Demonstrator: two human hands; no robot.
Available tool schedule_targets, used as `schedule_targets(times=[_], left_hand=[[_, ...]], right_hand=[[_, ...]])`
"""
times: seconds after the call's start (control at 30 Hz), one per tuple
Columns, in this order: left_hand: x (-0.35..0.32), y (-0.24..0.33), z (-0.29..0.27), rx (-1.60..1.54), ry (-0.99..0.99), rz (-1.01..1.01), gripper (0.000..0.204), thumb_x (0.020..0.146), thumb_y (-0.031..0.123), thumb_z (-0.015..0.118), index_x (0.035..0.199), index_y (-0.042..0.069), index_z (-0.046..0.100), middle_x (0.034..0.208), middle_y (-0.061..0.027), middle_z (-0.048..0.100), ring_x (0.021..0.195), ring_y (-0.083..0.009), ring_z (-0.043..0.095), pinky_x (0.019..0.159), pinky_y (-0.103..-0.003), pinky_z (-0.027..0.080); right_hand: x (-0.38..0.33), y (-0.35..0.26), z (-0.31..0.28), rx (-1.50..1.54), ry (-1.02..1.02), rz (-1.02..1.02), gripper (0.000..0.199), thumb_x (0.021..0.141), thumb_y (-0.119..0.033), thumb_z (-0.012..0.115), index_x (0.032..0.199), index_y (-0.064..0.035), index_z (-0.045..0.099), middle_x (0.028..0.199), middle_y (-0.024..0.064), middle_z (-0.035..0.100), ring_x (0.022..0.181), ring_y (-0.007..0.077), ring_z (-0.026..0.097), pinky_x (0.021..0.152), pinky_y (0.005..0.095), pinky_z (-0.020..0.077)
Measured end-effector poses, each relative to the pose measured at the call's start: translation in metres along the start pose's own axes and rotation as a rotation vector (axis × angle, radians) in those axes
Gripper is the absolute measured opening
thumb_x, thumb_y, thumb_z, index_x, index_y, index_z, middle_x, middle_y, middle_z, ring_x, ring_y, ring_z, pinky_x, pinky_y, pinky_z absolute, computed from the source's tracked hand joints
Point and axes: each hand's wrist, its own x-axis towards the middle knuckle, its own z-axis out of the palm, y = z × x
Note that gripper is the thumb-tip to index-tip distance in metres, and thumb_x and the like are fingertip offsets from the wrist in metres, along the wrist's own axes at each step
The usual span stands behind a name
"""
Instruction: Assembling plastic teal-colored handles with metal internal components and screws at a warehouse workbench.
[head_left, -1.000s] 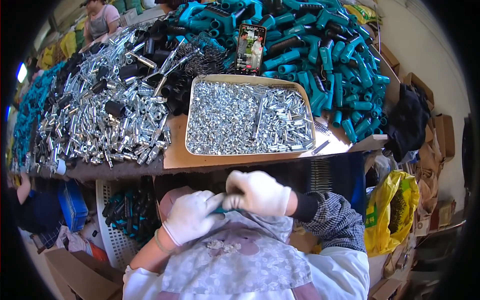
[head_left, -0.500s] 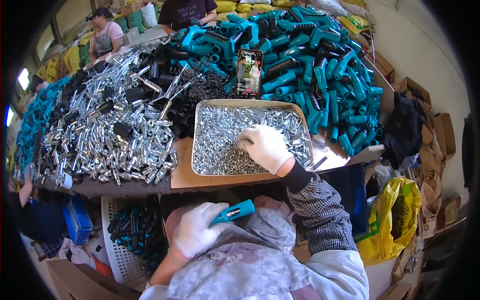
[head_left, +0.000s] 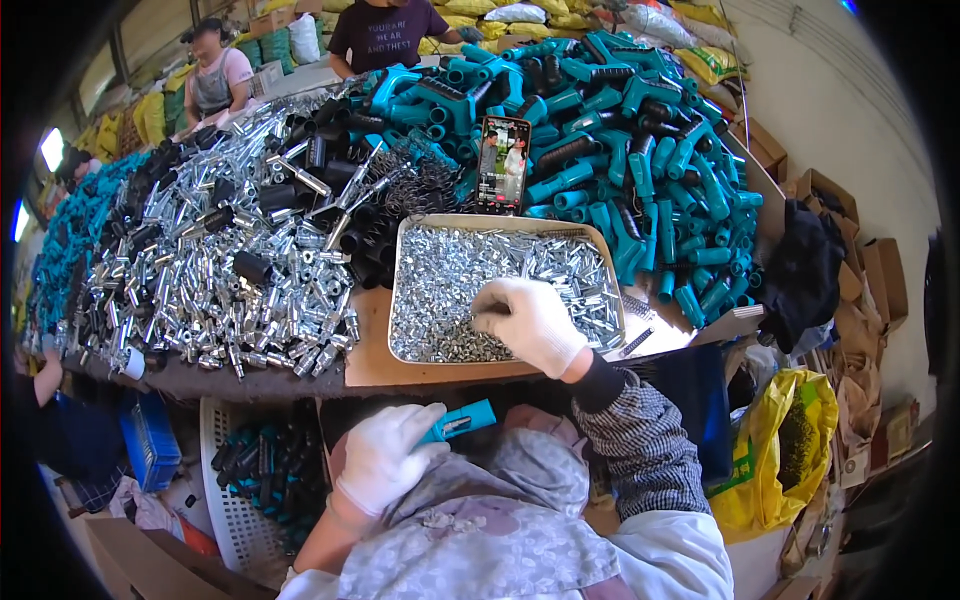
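Observation:
My left hand, in a white glove, is closed around a teal plastic handle housing above my lap. The housing is tubular, points to the right and has a slot in its side. Over a shallow rectangular tray on the table, my gloved right hand has its fingers bent together among small silver metal parts. Whatever those fingertips may hold is hidden. Small nut-like pieces lie in the tray's left and near part, longer pins at its right.
Teal and black handles are heaped behind the tray, with a phone propped against them. Left lies a pile of metal shafts. A white basket and yellow bag stand below. Two people work across the table.
My right hand has moved slightly nearer to me within the tray. The left hand still grips the handle housing, whose slot now looks darker. The whole view has shifted a little.

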Motion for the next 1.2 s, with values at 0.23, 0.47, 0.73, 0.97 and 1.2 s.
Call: schedule_targets(times=[0.23, 0.47, 0.73, 0.97, 1.2], left_hand=[[-0.002, 0.001, 0.0, 0.148, -0.026, -0.001, 0.084, 0.071, 0.025, 0.084, 0.146, 0.011, 0.05, 0.082, -0.0107, 0.064, 0.072, -0.0313, 0.063, 0.065, -0.044, 0.05], [-0.003, -0.004, 0.006, 0.149, -0.007, 0.05, 0.094, 0.07, 0.024, 0.084, 0.154, 0.012, 0.043, 0.079, -0.0102, 0.063, 0.069, -0.0306, 0.062, 0.062, -0.045, 0.05], [-0.011, -0.008, 0.013, 0.033, -0.052, -0.108, 0.088, 0.072, 0.023, 0.086, 0.15, 0.013, 0.046, 0.089, -0.0158, 0.068, 0.078, -0.0356, 0.067, 0.068, -0.046, 0.053], [-0.007, 0.011, 0.008, -0.33, -0.138, -0.389, 0.062, 0.08, 0.018, 0.084, 0.134, 0.006, 0.057, 0.116, -0.0219, 0.069, 0.106, -0.0398, 0.068, 0.091, -0.041, 0.054], [-0.017, 0.006, 0.019, -0.351, 0.095, -0.214, 0.047, 0.083, 0.01, 0.079, 0.127, 0.006, 0.063, 0.115, -0.0204, 0.07, 0.105, -0.0396, 0.069, 0.087, -0.042, 0.055]], right_hand=[[-0.039, -0.026, 0.031, 0.102, -0.325, -0.1, 0.021, 0.086, -0.021, 0.074, 0.099, -0.0051, 0.074, 0.088, 0.017, 0.072, 0.083, 0.0378, 0.07, 0.076, 0.0432, 0.0556], [-0.06, -0.024, 0.051, -0.105, -0.205, -0.295, 0.017, 0.088, -0.024, 0.07, 0.091, -0.0076, 0.069, 0.088, 0.0113, 0.066, 0.087, 0.0349, 0.065, 0.078, 0.045, 0.0526], [-0.084, -0.014, 0.055, -0.173, -0.23, -0.405, 0.029, 0.086, -0.024, 0.071, 0.109, -0.0087, 0.063, 0.097, 0.0084, 0.064, 0.09, 0.0307, 0.064, 0.081, 0.0427, 0.0526], [-0.065, -0.014, 0.039, -0.285, -0.211, -0.695, 0.035, 0.076, -0.023, 0.076, 0.106, -0.01, 0.064, 0.095, 0.006, 0.064, 0.094, 0.0271, 0.064, 0.083, 0.0408, 0.0525], [0.058, 0.04, -0.03, -0.775, 0.143, -0.248, 0.02, 0.088, -0.018, 0.065, 0.107, -0.0131, 0.071, 0.089, 0.0145, 0.064, 0.085, 0.0365, 0.062, 0.073, 0.0475, 0.0517]])
